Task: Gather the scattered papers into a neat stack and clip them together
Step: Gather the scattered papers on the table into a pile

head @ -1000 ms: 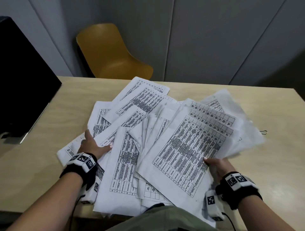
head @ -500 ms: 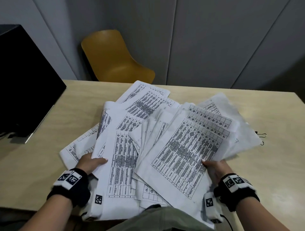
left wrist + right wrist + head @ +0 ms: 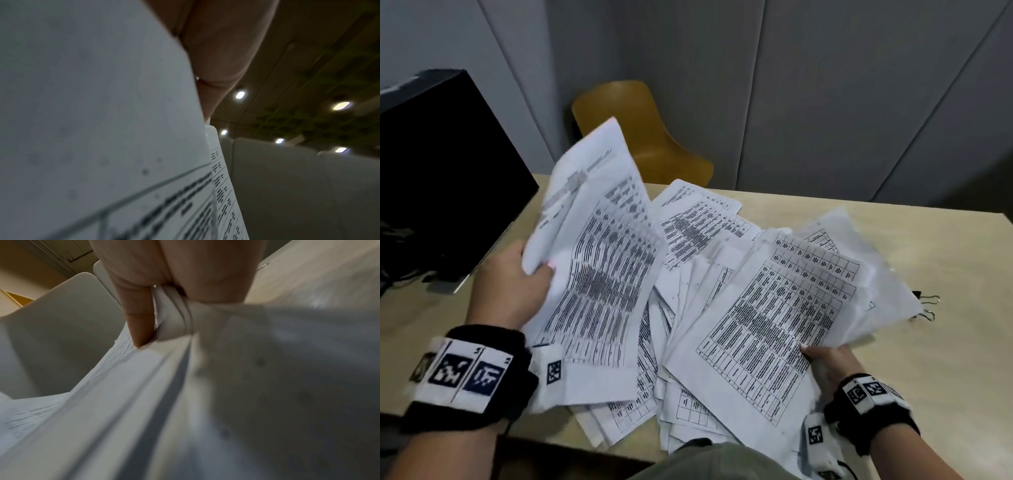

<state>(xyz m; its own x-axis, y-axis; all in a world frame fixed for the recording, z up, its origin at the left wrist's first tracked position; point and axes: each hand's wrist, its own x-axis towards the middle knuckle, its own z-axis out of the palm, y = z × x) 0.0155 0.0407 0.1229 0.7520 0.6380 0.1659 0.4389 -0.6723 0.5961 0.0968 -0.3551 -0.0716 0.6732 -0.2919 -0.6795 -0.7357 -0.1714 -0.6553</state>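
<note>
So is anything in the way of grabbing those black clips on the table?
Partly. The binder clips lie at the table's right side, half tucked under the fanned sheets that the right hand grips. The left hand holds other sheets lifted, so neither hand is free.

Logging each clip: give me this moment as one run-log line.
stage: gathering | left hand: holds lifted sheets | right hand: grips papers | binder clip: unused on table

White papers (image 3: 774,329) w/ black tables; mustard chair (image 3: 640,137).
</note>
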